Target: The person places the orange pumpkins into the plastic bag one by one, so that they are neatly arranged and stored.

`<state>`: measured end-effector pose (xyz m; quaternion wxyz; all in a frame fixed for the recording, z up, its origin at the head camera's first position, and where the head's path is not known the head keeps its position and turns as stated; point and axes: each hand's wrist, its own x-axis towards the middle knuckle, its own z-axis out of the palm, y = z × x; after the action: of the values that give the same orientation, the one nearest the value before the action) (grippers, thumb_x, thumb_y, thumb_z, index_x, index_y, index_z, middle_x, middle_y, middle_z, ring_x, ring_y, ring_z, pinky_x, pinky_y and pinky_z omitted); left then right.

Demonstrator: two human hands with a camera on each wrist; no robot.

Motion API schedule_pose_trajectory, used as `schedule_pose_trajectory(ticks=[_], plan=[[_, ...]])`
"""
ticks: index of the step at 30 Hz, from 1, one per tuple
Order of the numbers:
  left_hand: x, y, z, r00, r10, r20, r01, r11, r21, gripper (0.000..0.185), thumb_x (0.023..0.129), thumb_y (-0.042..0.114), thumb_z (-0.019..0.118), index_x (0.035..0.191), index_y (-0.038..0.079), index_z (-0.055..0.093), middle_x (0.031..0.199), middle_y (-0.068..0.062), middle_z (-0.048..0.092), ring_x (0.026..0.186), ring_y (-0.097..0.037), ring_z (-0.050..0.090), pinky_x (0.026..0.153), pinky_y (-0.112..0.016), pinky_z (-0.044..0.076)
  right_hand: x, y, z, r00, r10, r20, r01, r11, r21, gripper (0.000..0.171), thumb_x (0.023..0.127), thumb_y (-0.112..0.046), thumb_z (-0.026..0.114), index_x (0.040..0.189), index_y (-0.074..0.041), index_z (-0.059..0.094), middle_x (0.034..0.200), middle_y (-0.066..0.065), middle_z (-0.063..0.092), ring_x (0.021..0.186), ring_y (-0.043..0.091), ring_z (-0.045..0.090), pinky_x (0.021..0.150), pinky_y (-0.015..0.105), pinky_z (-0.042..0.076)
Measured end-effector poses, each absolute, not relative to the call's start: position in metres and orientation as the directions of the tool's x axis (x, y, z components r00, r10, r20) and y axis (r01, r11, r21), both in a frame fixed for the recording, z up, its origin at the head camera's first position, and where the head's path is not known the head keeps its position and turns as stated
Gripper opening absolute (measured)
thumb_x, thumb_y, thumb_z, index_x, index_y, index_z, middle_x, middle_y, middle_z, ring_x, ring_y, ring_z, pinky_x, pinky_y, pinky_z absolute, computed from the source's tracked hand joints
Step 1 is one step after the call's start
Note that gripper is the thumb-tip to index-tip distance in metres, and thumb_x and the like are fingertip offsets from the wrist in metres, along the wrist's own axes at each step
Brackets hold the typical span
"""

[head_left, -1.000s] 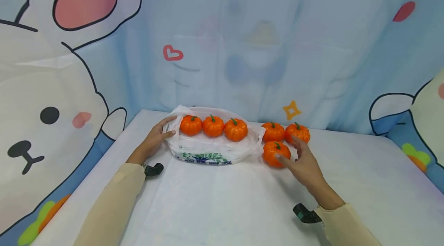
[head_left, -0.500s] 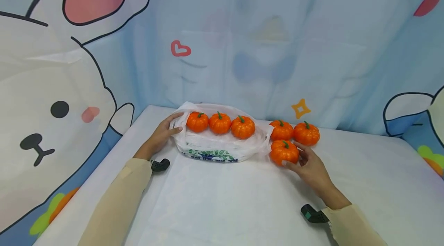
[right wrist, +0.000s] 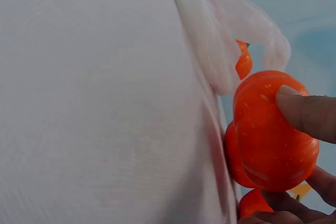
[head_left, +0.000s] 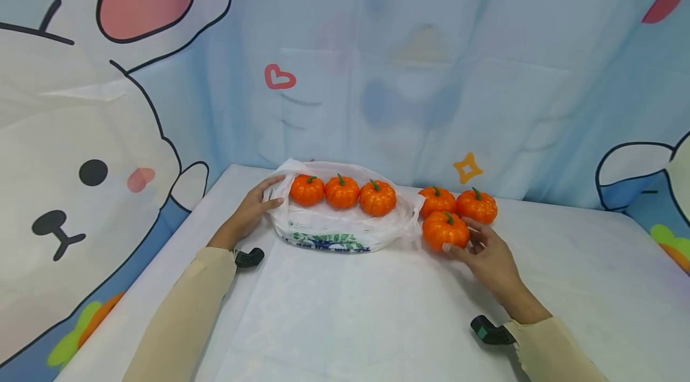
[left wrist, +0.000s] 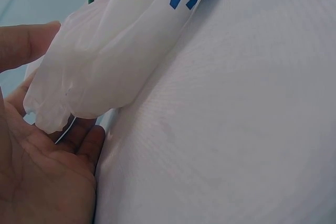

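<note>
A white plastic bag (head_left: 329, 235) with a blue and green print lies on its side, holding a row of three small orange toy pumpkins with green stems, the middle one (head_left: 342, 192) among them. My left hand (head_left: 253, 208) holds the bag's left edge; in the left wrist view its thumb (left wrist: 31, 45) lies against the film, the other fingers behind. My right hand (head_left: 490, 256) grips a pumpkin (head_left: 444, 231) between thumb and fingers, just right of the bag. The right wrist view shows this pumpkin (right wrist: 273, 135) close up, slightly above the white cloth.
Two more pumpkins, a left one (head_left: 436, 201) and a right one (head_left: 477, 206), stand behind the gripped one. White cloth (head_left: 345, 316) covers the table. Behind its far edge hangs a light blue cartoon curtain (head_left: 345, 112).
My right hand has closed its thumb and fingers round the front pumpkin and raised it slightly. The left hand stays at the bag. The head view has shifted a little.
</note>
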<state>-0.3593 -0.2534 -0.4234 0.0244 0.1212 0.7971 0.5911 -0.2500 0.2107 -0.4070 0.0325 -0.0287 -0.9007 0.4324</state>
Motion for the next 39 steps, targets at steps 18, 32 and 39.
schedule_pose_trajectory(ticks=[18, 32, 39], plan=[[-0.367, -0.258, -0.427, -0.974, 0.207, 0.096, 0.149, 0.26, 0.954, 0.065, 0.094, 0.01, 0.063, 0.153, 0.017, 0.036, 0.167, -0.006, 0.01, 0.155, -0.027, 0.003, 0.126, -0.051, 0.004, -0.248, 0.158, -0.369, -0.914, 0.071, 0.399, -0.315, 0.495, -0.81, 0.078, 0.086, -0.028, 0.076, 0.151, -0.011, 0.036, 0.143, 0.019, 0.05, 0.12, 0.038, 0.059, 0.085, 0.005, 0.048], [-0.368, -0.26, -0.429, -0.969, 0.217, 0.115, 0.167, 0.237, 0.957, 0.058, 0.098, 0.016, 0.056, 0.152, 0.014, 0.036, 0.167, -0.007, 0.012, 0.155, -0.028, 0.003, 0.125, -0.054, 0.001, -0.29, 0.014, -0.39, -0.974, -0.2, 0.111, -0.192, 0.455, -0.869, 0.078, 0.085, -0.027, 0.078, 0.151, -0.018, 0.036, 0.146, 0.012, 0.048, 0.116, 0.03, 0.061, 0.093, 0.041, 0.057], [-0.369, -0.256, -0.429, -0.974, 0.204, 0.1, 0.148, 0.234, 0.961, 0.057, 0.098, 0.018, 0.056, 0.151, 0.016, 0.038, 0.167, -0.005, 0.013, 0.155, -0.027, 0.002, 0.124, -0.055, -0.002, -0.309, -0.022, -0.41, -0.966, -0.243, 0.083, -0.195, 0.485, -0.852, 0.074, 0.087, -0.022, 0.076, 0.149, -0.011, 0.038, 0.146, 0.014, 0.05, 0.111, 0.029, 0.061, 0.099, 0.042, 0.054]])
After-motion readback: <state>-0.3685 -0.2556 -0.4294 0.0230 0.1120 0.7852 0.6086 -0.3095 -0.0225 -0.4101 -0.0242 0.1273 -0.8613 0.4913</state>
